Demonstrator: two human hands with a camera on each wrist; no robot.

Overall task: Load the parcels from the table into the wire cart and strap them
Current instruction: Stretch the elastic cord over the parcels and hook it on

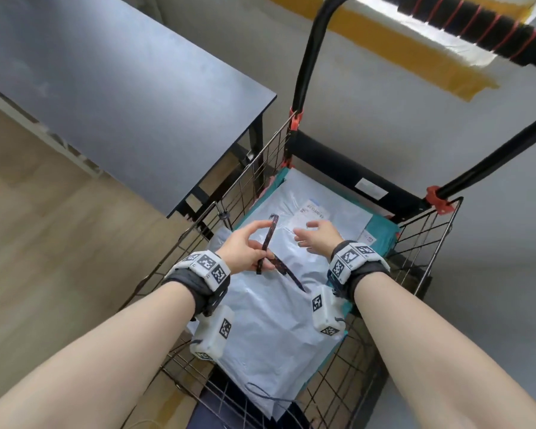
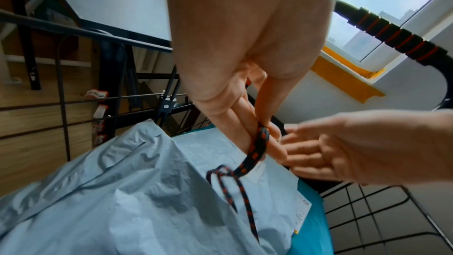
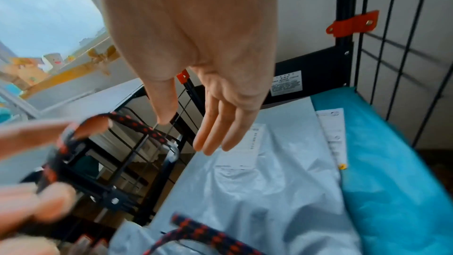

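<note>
your left hand [image 1: 245, 247] is pinching the bungee strap [image 1: 268, 243] above the grey parcels [image 1: 279, 305] lying in the wire cart [image 1: 427, 236]; your right hand [image 1: 317, 235] is hovering open, holding nothing. a loose pinch is risking the elastic snapping back.

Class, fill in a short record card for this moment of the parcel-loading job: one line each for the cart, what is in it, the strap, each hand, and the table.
Cart: black wire cart with a black-and-red handle, beside the table
Contents: pale grey plastic mailer lying on a teal parcel
Strap: dark cord with red flecks, not yet fastened
Left hand: holds the cord above the mailer
Right hand: open, over the mailer, holding nothing
Table: dark flat tabletop, no parcels on the visible part
</note>
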